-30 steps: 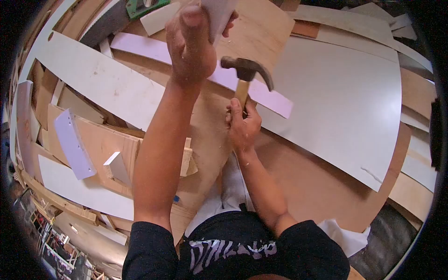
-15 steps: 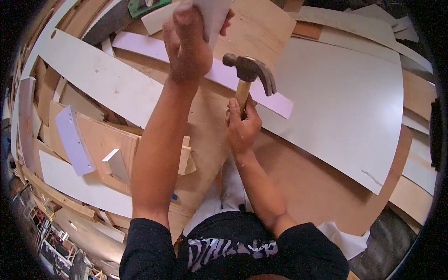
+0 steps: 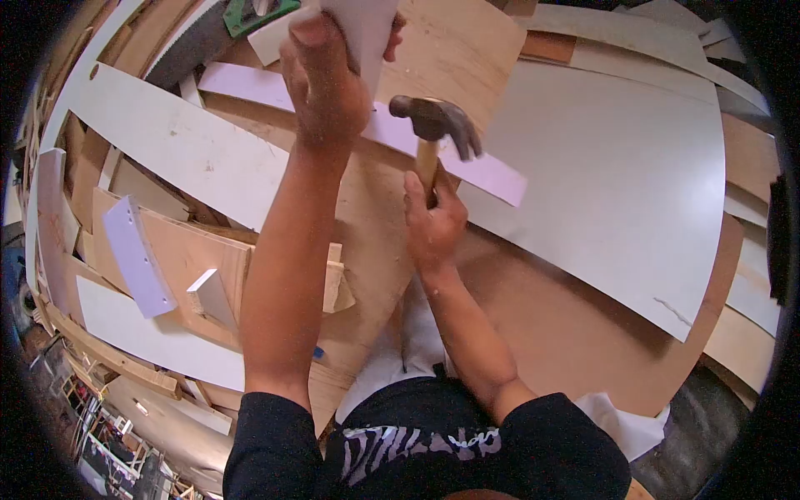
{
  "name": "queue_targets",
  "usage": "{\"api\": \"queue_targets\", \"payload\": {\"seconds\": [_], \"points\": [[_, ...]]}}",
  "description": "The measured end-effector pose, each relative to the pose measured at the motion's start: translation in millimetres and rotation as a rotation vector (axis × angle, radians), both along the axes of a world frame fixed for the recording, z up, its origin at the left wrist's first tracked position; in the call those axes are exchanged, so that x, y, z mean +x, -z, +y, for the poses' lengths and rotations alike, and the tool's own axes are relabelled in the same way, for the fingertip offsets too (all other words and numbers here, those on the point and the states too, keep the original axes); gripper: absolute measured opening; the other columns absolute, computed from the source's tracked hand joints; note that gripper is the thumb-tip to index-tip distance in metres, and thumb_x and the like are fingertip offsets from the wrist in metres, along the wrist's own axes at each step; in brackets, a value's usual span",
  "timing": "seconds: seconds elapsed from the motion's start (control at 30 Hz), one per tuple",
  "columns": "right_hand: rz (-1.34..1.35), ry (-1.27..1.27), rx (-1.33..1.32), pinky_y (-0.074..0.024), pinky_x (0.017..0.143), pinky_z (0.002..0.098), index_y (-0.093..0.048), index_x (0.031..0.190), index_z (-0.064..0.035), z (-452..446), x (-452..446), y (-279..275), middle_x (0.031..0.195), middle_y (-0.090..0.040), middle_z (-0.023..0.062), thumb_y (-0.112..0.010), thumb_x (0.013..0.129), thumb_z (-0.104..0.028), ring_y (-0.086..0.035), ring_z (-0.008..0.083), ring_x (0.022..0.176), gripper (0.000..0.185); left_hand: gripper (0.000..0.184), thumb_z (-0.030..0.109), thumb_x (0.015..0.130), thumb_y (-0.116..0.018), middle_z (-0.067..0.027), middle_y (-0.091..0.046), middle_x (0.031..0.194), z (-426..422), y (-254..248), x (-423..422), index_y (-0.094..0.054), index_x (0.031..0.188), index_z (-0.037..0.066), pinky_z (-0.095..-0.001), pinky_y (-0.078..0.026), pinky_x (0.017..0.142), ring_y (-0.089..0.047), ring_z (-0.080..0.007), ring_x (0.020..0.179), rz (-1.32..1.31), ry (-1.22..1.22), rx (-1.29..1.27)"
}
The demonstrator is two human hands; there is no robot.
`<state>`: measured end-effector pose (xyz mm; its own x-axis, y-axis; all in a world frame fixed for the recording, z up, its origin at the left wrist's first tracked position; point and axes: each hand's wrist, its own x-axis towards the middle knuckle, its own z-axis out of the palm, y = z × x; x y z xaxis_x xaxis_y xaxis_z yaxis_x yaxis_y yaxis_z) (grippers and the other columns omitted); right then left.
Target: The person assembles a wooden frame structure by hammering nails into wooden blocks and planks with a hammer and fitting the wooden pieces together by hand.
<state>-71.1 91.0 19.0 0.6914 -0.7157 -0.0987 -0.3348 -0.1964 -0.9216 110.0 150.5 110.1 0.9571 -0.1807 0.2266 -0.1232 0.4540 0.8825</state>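
Note:
My right hand (image 3: 436,223) is wrapped round the wooden handle of a claw hammer (image 3: 431,118). The hammer's head is up, its claw toward the right. Stretched out at the top, my left hand (image 3: 327,93) grips a white board piece (image 3: 360,37), with fingertips showing past its right edge; the board's upper end is out of view. Below the hammer and left wrist lies a long pale-lilac strip (image 3: 487,175) on the plywood. The hammer does not touch the board.
A handsaw with a green handle (image 3: 242,17) lies at the top left. Large white panels (image 3: 617,192) fill the right. At left are a long white plank (image 3: 192,142), a lilac strip with holes (image 3: 137,258) and an upright small white block (image 3: 212,296).
The hammer head has shifted slightly left and turned a little. My left hand and the white board have moved slightly left. Both grips stay the same.

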Motion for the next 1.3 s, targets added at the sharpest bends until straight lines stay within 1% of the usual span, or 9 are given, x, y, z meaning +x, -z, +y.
{"api": "queue_targets", "payload": {"seconds": [0.17,0.33,0.53,0.63,0.77,0.9,0.97,1.17,1.3], "points": [[0.070,-0.088,-0.282,-0.0484,0.061,0.0285,-0.064,0.132,0.0016,-11,-1,4,0.077,-0.062,0.0057,-0.073,0.095,-0.024,-0.054,0.0102,0.063,0.046,0.109,0.097,0.079,-0.030,-0.0127,-0.064,0.092,-7,97,40,-0.054,0.125,0.000,-0.0370,-0.051,0.071,-0.063,-0.0220,0.082,0.008,0.103,-0.301],[0.015,0.010,-0.057,-0.0444,0.055,0.0235,-0.063,0.134,0.0016,-10,-12,17,0.078,-0.062,0.0021,-0.072,0.096,-0.022,-0.053,0.0067,0.062,0.046,0.111,0.097,0.079,-0.027,-0.0131,-0.064,0.093,0,2,1,-0.053,0.125,0.000,-0.0373,-0.052,0.073,-0.063,-0.0221,0.083,0.106,0.102,-0.264],[-0.020,0.011,-0.072,-0.0432,0.054,0.0215,-0.062,0.135,0.0008,3,-7,9,0.080,-0.063,0.0002,-0.071,0.097,-0.020,-0.053,0.0043,0.063,0.044,0.113,0.098,0.078,-0.027,-0.0145,-0.065,0.092,-3,3,-1,-0.052,0.127,-0.002,-0.0378,-0.053,0.070,-0.064,-0.0227,0.081,0.070,-0.005,0.001],[-0.025,-0.223,-0.467,-0.0430,0.054,0.0213,-0.062,0.136,-0.0007,-6,0,4,0.079,-0.061,-0.0012,-0.070,0.097,-0.019,-0.052,0.0035,0.062,0.043,0.113,0.097,0.078,-0.030,-0.0152,-0.065,0.093,-9,5,-2,-0.052,0.126,-0.002,-0.0381,-0.053,0.070,-0.064,-0.0230,0.081,0.134,-0.070,-0.160],[0.031,-0.033,-0.080,-0.0526,0.070,0.0303,-0.064,0.132,0.0021,-1,-6,0,0.087,-0.072,0.0111,-0.070,0.096,-0.021,-0.065,0.0149,0.076,0.042,0.111,0.095,0.080,-0.030,-0.0155,-0.065,0.095,3,12,4,-0.052,0.126,-0.003,-0.0380,-0.054,0.074,-0.065,-0.0232,0.084,0.021,0.018,-0.127],[0.018,-0.238,-0.524,-0.0517,0.064,0.0293,-0.065,0.131,0.0008,-16,-2,0,0.084,-0.068,0.0070,-0.071,0.096,-0.022,-0.062,0.0144,0.068,0.042,0.109,0.094,0.082,-0.029,-0.0155,-0.065,0.095,-2,19,6,-0.053,0.126,-0.003,-0.0378,-0.053,0.074,-0.064,-0.0228,0.084,0.064,0.057,-0.160],[0.082,-0.055,-0.074,-0.0540,0.080,0.0354,-0.064,0.130,0.0031,-7,-8,-11,0.098,-0.073,0.0208,-0.072,0.094,-0.026,-0.069,0.0260,0.081,0.046,0.109,0.094,0.082,-0.029,-0.0156,-0.065,0.095,0,21,8,-0.053,0.126,-0.003,-0.0375,-0.053,0.074,-0.064,-0.0227,0.084,-0.020,0.036,-0.086],[0.012,-0.237,-0.444,-0.0538,0.072,0.0315,-0.064,0.131,0.0028,-19,6,0,0.089,-0.071,0.0099,-0.073,0.094,-0.019,-0.063,0.0154,0.073,0.044,0.108,0.094,0.082,-0.030,-0.0148,-0.066,0.094,-1,10,2,-0.054,0.125,-0.002,-0.0361,-0.053,0.073,-0.064,-0.0224,0.084,0.047,0.080,-0.217],[0.051,-0.064,-0.070,-0.0526,0.086,0.0351,-0.064,0.128,0.0040,-13,2,-13,0.101,-0.074,0.0207,-0.073,0.093,-0.022,-0.069,0.0243,0.088,0.044,0.110,0.095,0.080,-0.030,-0.0142,-0.066,0.093,1,27,15,-0.055,0.124,-0.003,-0.0358,-0.053,0.072,-0.064,-0.0218,0.082,-0.068,0.079,-0.070]]}}
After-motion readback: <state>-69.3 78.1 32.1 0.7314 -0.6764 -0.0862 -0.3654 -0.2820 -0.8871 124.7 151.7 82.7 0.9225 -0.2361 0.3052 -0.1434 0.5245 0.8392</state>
